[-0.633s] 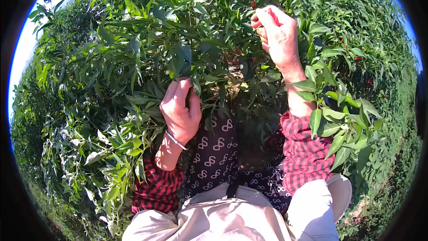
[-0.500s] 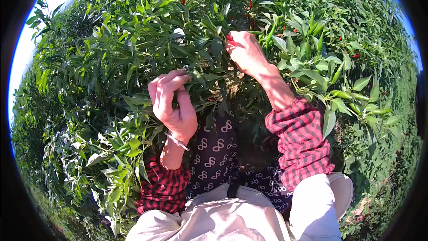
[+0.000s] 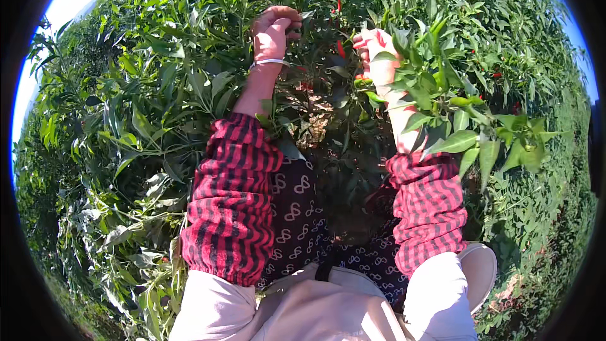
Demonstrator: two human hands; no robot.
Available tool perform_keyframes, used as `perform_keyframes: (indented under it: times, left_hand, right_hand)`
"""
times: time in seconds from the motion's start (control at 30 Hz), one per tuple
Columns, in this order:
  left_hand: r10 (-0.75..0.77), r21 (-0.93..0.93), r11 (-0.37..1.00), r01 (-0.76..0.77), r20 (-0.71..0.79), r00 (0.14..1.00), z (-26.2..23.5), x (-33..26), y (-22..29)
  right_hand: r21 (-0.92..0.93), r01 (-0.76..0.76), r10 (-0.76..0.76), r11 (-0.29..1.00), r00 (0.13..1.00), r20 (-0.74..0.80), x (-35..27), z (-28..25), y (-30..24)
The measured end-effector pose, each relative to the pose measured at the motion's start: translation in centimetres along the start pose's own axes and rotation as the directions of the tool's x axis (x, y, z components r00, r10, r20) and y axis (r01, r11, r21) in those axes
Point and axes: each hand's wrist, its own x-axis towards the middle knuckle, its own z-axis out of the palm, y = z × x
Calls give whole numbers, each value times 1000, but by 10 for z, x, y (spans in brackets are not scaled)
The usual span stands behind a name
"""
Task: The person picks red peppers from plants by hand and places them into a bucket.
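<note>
My left hand (image 3: 275, 30) reaches into the chili pepper plants (image 3: 189, 76) at the far middle, its fingers curled together. What lies between those fingertips, if anything, I cannot make out. To the right, my right hand (image 3: 379, 53) is closed, with a bit of red chili pepper showing at its fingers; leaves partly cover the hand and wrist. A red chili pepper (image 3: 341, 49) hangs in the gap between the hands. Just below the right hand is a chili pepper turning from green to red (image 3: 363, 83).
A leafy branch with green peppers (image 3: 464, 101) crosses in front of my right forearm. More red peppers (image 3: 497, 75) dot the foliage at right. Dark patterned cloth (image 3: 293, 208) covers my legs, beneath the plants' near edge. Dense plants surround both arms.
My left hand has moved up and away, deeper into the plants, its fingers still curled. My right hand has shifted right, and the leafy branch beside it now overlaps the forearm.
</note>
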Motion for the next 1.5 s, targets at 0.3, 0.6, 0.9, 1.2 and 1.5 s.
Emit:
perform_keyframes:
  times: [0.3,0.6,0.9,1.2,1.5]
  left_hand:
    - [-148,382,923,-34,437,887,-33,-39,4]
    - [-169,386,919,-78,566,807,2,-54,-24]
    - [-160,636,745,-201,463,872,-4,-59,-83]
    - [-307,434,897,79,485,819,18,-65,-72]
    - [-348,482,866,136,386,854,36,-80,-63]
  right_hand:
    - [399,-317,263,861,947,184,-28,-54,-15]
    - [110,-108,54,988,912,406,-40,-1,-57]
    - [136,-117,65,984,940,335,-26,-6,-40]
    - [-132,-76,118,988,927,355,-11,-3,-27]
    - [102,-256,176,961,856,486,-24,-34,-33]
